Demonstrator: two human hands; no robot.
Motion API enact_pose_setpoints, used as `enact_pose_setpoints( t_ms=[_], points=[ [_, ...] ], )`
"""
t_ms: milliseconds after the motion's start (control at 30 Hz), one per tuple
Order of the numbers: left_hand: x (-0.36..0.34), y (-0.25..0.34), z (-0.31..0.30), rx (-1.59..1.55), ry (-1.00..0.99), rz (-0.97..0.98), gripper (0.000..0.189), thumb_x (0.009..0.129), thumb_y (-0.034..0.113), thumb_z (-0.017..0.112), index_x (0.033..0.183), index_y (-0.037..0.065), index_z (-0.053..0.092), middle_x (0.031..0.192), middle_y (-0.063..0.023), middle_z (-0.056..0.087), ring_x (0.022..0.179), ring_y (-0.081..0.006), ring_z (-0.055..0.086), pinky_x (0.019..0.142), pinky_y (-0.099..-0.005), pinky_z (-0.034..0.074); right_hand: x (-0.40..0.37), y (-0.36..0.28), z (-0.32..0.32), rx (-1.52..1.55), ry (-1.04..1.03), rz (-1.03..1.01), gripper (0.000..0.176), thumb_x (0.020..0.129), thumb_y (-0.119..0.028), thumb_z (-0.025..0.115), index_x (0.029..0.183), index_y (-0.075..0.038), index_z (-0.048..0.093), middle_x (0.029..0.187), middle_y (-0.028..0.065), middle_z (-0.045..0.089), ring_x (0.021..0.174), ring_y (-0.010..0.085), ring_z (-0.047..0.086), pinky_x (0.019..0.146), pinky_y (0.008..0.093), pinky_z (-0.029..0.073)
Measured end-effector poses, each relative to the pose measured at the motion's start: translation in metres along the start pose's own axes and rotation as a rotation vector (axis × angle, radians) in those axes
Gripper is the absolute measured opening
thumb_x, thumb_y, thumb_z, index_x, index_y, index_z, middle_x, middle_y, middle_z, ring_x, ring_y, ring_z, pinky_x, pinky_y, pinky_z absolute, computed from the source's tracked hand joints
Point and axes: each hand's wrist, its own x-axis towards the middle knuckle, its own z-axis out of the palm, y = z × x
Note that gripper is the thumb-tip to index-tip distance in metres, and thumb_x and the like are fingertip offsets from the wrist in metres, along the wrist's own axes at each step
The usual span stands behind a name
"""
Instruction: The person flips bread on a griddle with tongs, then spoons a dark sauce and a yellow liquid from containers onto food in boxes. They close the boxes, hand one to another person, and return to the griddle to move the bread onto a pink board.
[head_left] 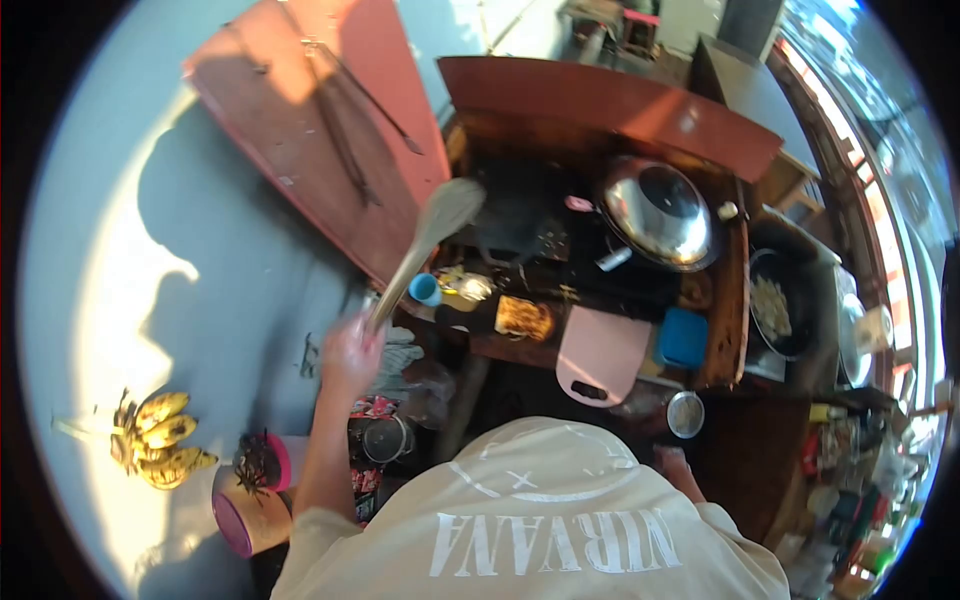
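Observation:
My left hand (350,355) is wrapped round the handle of a long spatula (440,222), raised over the left side of the cooking counter. The broad head of the spatula is smeared by motion. Low on the other side, my right hand (674,463) shows only in part beside my shirt, its fingers unclear. Just beyond it is a round metal cup (686,414). On the counter ledge lie a browned slab of food (525,318), a pink cutting board (603,352) and a blue container (683,338). A light blue cup (425,289) stands near the spatula's handle.
A wok with a shiny domed lid (658,213) sits at the back right of the counter. Farther right, a dark pan (782,305) holds pale pieces. Red boards (330,130) lean at the left, above bananas (165,435) and a bucket (250,515).

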Motion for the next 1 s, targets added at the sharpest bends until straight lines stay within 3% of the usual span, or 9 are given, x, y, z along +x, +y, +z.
enact_pose_setpoints(
  t_ms=[200,433,533,600,633,667,767,833,1000],
  points=[
    [0.188,0.075,-0.132,0.611,0.707,0.725,0.023,0.089,0.013,0.059,0.11,0.015,0.07,0.121,-0.0024,0.068,0.117,-0.0289,0.059,0.107,-0.0491,0.041,0.053,-0.014,-0.011,0.464,-0.237,0.641,0.034,0.082,-0.026,0.072,0.113,-0.011,0.07,0.099,0.0173,0.071,0.086,0.0379,0.068,0.076,0.0452,0.056],
    [0.266,0.037,-0.169,0.868,0.564,0.74,0.039,0.084,0.008,0.058,0.12,0.018,0.068,0.13,-0.0012,0.065,0.127,-0.0274,0.054,0.115,-0.0514,0.033,0.038,0.003,0.014,0.436,-0.204,0.564,0.034,0.083,-0.026,0.072,0.115,-0.013,0.07,0.102,0.0171,0.072,0.09,0.0369,0.069,0.079,0.0438,0.057],
    [0.274,0.001,-0.153,1.023,0.459,0.777,0.046,0.082,0.004,0.057,0.125,0.018,0.066,0.131,-0.0023,0.064,0.129,-0.0255,0.053,0.116,-0.056,0.031,0.001,0.045,0.059,-0.037,-0.039,-0.002,0.034,0.084,-0.025,0.071,0.115,-0.014,0.07,0.104,0.017,0.072,0.091,0.0364,0.07,0.08,0.0432,0.057],
    [0.281,-0.025,-0.139,1.019,0.454,0.832,0.049,0.082,0.002,0.056,0.127,0.018,0.065,0.133,-0.0028,0.062,0.13,-0.024,0.053,0.119,-0.0583,0.027,-0.037,-0.003,0.041,0.484,0.067,0.414,0.028,0.09,-0.033,0.069,0.104,-0.009,0.074,0.088,0.0125,0.071,0.076,0.0236,0.067,0.069,0.0431,0.054],
    [0.283,-0.035,-0.135,1.002,0.462,0.856,0.05,0.083,0.0,0.055,0.128,0.018,0.064,0.134,-0.0028,0.061,0.131,-0.023,0.052,0.12,-0.0592,0.025,-0.047,0.003,0.042,0.59,-0.258,0.591,0.041,0.093,-0.01,0.058,0.133,-0.013,0.063,0.123,0.0174,0.06,0.118,0.0249,0.057,0.099,0.0374,0.049],
    [0.286,-0.043,-0.133,1.037,0.443,0.811,0.051,0.084,0.0,0.055,0.13,0.019,0.062,0.136,-0.0014,0.06,0.132,-0.0221,0.051,0.121,-0.0598,0.024,-0.022,-0.044,-0.017,0.616,-0.395,0.963,0.05,0.086,-0.007,0.065,0.136,-0.014,0.062,0.129,0.0169,0.061,0.119,0.0277,0.059,0.1,0.0389,0.05],
    [0.286,-0.055,-0.13,1.199,0.384,0.676,0.065,0.085,-0.003,0.053,0.143,0.026,0.051,0.149,0.0045,0.048,0.139,-0.0188,0.043,0.12,-0.062,0.021,-0.047,-0.032,-0.014,0.204,-0.425,0.529,0.046,0.092,-0.021,0.066,0.137,-0.014,0.06,0.132,0.0132,0.062,0.12,0.0276,0.062,0.101,0.0395,0.051],
    [0.261,-0.016,-0.118,1.328,0.272,0.509,0.072,0.085,-0.003,0.053,0.148,0.03,0.043,0.154,0.0061,0.041,0.143,-0.0183,0.038,0.12,-0.0621,0.02,-0.032,-0.036,-0.022,0.68,-0.342,1.068,0.044,0.092,-0.028,0.068,0.133,-0.013,0.063,0.125,0.0127,0.066,0.113,0.0266,0.065,0.095,0.0396,0.053],
    [0.21,0.036,-0.079,1.476,0.09,0.234,0.084,0.086,-0.005,0.046,0.156,0.038,0.03,0.164,0.0086,0.026,0.151,-0.0185,0.025,0.117,-0.066,0.019,-0.02,-0.077,-0.088,0.745,-0.404,0.969,0.039,0.091,-0.031,0.07,0.125,-0.01,0.068,0.114,0.0123,0.072,0.105,0.0257,0.067,0.09,0.0388,0.053]
  ],
)
